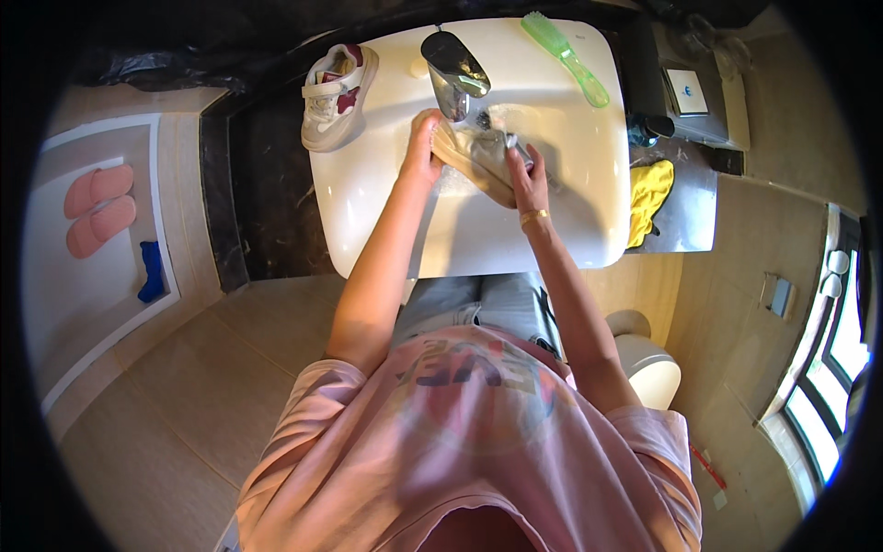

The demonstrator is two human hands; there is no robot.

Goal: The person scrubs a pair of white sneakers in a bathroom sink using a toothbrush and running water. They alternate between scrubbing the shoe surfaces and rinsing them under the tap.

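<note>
A small beige shoe [480,155] lies in the white sink basin [561,212], under the chrome faucet [452,74]. My left hand [421,147] grips its left end. My right hand [526,175], with a gold bracelet at the wrist, holds its right end. A second small white shoe with red trim [337,96] sits on the sink's back left rim. A green brush [565,57] lies on the back right rim.
A yellow cloth [648,195] lies on the counter to the right of the sink. Pink slippers [97,210] and a blue item [152,272] rest on a white mat at the left. A toilet [648,368] stands at the lower right; a window [842,368] is further right.
</note>
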